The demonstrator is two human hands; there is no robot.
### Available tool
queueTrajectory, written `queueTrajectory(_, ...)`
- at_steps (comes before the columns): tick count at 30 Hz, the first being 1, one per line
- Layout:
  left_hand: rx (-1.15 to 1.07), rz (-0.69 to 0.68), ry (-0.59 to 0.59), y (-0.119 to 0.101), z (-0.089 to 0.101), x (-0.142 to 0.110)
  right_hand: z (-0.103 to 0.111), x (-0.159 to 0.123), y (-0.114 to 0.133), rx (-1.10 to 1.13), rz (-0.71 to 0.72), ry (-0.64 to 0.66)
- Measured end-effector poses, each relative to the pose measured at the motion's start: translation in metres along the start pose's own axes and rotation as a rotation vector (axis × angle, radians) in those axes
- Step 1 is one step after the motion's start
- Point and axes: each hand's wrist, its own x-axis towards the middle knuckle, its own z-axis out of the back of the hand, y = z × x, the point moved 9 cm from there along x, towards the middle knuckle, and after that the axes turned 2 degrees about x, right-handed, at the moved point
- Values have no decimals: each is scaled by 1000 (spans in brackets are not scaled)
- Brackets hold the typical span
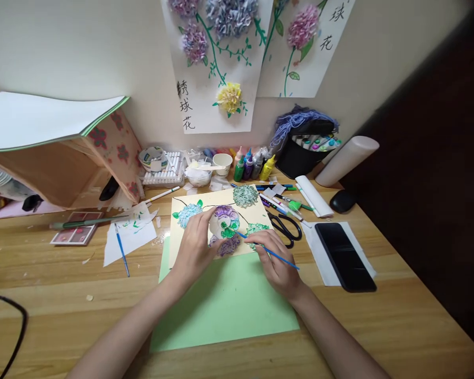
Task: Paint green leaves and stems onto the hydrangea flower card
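Observation:
My left hand (pixel 195 242) pinches the left edge of a round white paint palette (pixel 214 225), with purple paint at its far side and wet green paint near the middle. A thin blue paintbrush (pixel 288 262) is gripped in my right hand (pixel 278 263), its tip at the green paint. Beneath the palette lies a cream sheet (pixel 205 198) with drawn dark stems and raised flowers: a blue flower (pixel 190 215), a grey-green flower (pixel 245 196), a green flower (pixel 257 229) and a purple flower (pixel 226 246), partly hidden by my hands and the palette. A pale green sheet (pixel 225 310) is underneath.
Black scissors (pixel 288 229) and a phone (pixel 345 256) lie to the right. Behind stand paint bottles (pixel 256 166), a paper cup (pixel 223 163) and a black pen holder (pixel 304 155). At left are another blue brush (pixel 121 250) and a paint-marked paper scrap (pixel 130 234).

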Motion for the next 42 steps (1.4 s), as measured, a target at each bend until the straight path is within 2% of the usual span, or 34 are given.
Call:
queueTrajectory(6,10,18,1,3,-5,3,7,-1,-3,12,-28,-27)
queueTrajectory(9,22,25,-37,9,1,-1,33,-2,-18,40,-102,-209)
queueTrajectory(12,28,75,-126,24,18,-14,62,-1,-48,42,-230,-349)
queueTrajectory(13,37,98,-162,30,24,-21,66,2,-58,16,-269,-325)
queueTrajectory(15,64,146,-233,44,37,-35,66,13,-73,-71,-306,-197)
queueTrajectory(17,94,202,-273,59,45,-50,62,23,-82,-153,-296,-75)
queueTrajectory(19,131,272,-291,74,50,-63,58,31,-84,-203,-264,-15)
queueTrajectory(23,143,373,-334,95,55,-77,48,42,-83,-255,-193,15)
queueTrajectory(29,59,414,-432,111,54,-83,32,51,-82,-301,-101,40)
queueTrajectory(37,9,501,-429,120,52,-85,27,51,-83,-332,-63,53)
queueTrajectory(42,21,491,-425,119,50,-83,25,50,-83,-337,-42,80)
